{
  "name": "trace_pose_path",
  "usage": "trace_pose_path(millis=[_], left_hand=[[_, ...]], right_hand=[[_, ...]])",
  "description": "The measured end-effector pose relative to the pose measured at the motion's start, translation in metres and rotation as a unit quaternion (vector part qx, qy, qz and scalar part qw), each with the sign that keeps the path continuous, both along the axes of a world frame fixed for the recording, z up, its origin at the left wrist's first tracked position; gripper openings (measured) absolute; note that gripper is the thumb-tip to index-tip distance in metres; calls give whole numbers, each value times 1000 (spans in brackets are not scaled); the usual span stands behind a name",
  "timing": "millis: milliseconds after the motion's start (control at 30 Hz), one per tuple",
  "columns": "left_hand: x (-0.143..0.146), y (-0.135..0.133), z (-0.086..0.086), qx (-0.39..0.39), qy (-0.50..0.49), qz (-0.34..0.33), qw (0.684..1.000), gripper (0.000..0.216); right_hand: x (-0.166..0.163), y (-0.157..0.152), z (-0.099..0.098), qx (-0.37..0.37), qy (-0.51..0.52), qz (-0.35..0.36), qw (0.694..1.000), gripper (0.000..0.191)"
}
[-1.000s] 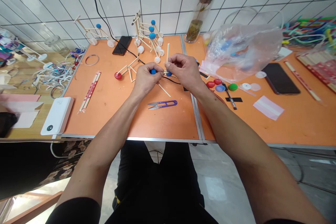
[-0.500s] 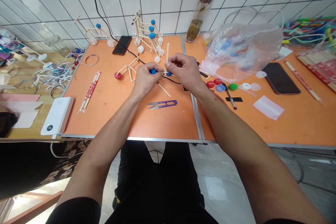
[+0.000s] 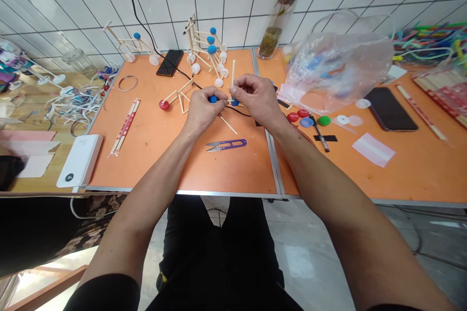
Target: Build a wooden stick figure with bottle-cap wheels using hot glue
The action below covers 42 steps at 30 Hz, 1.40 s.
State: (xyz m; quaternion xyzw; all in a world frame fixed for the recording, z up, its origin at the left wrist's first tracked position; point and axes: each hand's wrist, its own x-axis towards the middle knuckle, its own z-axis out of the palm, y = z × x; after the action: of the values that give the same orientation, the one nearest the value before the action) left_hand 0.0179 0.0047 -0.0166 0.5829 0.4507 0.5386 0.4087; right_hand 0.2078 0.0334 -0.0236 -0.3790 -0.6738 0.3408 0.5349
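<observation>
My left hand point(image 3: 205, 109) is closed in a pinch on a small stick frame with blue bottle caps point(image 3: 213, 99) on it. From the right my right hand point(image 3: 255, 97) pinches the same frame near a second blue cap point(image 3: 235, 102). A pale wooden stick point(image 3: 233, 73) stands upright between the hands, by my right fingertips. Another thin stick point(image 3: 229, 125) slants down from under my left hand. My fingers hide most of the joint. Just below lies a pair of purple-handled thread snips point(image 3: 226, 145).
Stick-and-cap models point(image 3: 207, 48) stand by the tiled wall beside a black phone point(image 3: 170, 62). A tea bottle point(image 3: 277, 14) and a plastic bag point(image 3: 335, 68) are behind my right hand. Loose caps point(image 3: 323, 120) and a pen point(image 3: 319, 133) lie right; wrapped chopsticks point(image 3: 124, 127) lie left.
</observation>
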Motion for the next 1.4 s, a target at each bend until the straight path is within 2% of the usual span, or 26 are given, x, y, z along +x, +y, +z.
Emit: trace_pose_path(millis=[200, 567, 767, 1000, 1400], left_hand=[[0, -1, 1, -8, 4, 3, 1000, 20], [0, 2, -3, 5, -5, 0, 1000, 16], [0, 2, -2, 1, -8, 0, 1000, 16], [0, 2, -2, 0, -7, 2, 1000, 16], [1, 0, -1, -2, -2, 4, 1000, 15]], right_hand=[[-2, -1, 2, -5, -1, -5, 1000, 36], [0, 4, -6, 29, 12, 14, 999, 28], [0, 3, -5, 22, 9, 15, 1000, 31], [0, 3, -5, 21, 7, 7, 1000, 24], [0, 4, -6, 18, 11, 15, 1000, 36]])
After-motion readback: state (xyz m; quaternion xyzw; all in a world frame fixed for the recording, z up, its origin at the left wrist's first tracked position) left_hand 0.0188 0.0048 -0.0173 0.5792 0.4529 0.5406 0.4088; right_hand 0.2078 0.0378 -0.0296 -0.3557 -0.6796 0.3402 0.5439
